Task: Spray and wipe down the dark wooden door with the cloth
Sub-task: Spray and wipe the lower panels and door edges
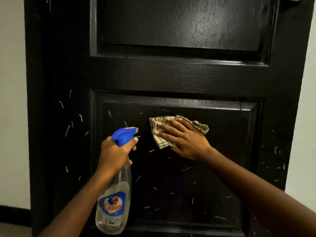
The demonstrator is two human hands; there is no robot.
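Fingers (165,126) of the right hand (186,141) lie straight and spread, pressed flat on a crumpled beige checked cloth (201,128), so that it is pinned against the door and not clutched. The cloth sits near the top of the lower recessed panel (188,185) of the dark wooden door (171,76). It is bunched under the palm, with its edges poking out on both sides of the hand.

Just beside it, the left hand (114,154) is wrapped round the neck of a clear plastic spray bottle (114,202). Its fingers are curled tight and the forefinger (134,140) lies across the front of the blue trigger head (124,135). The nozzle points at the panel, near the cloth but not touching it. The bottle hangs nearly upright below the fist and carries a blue and red label reading Colin.

Thin white streaks (67,130) are scattered over the lower panel and the door's side rails. A pale wall (12,100) shows on either side of the door.
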